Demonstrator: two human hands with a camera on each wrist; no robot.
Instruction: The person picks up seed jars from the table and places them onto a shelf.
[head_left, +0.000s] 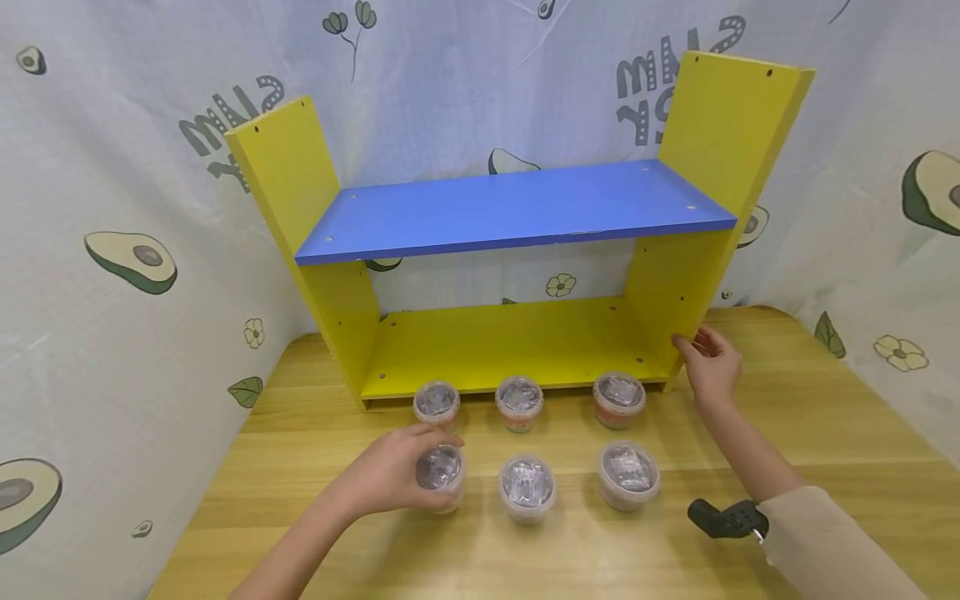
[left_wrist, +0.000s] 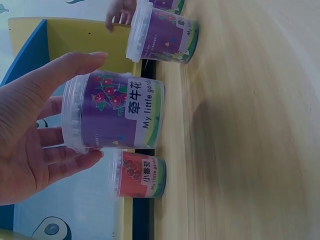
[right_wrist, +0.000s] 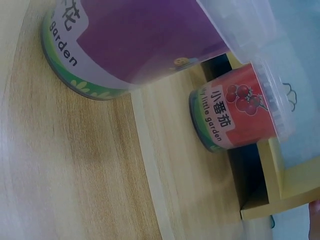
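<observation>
Small plastic tubs with clear lids stand in two rows of three on the wooden table. My left hand curls round the front-left tub, thumb on the near side and fingers on the far side. That purple-labelled tub has red flowers on it in the left wrist view. Behind it is a red-labelled tub with a tomato picture. My right hand grips the lower right side panel of a yellow and blue shelf; some of its fingers are hidden behind the panel.
The front-middle tub and front-right tub stand between my arms. Three back tubs, including the middle one, line the shelf's front edge. A patterned cloth hangs behind and beside the wooden table.
</observation>
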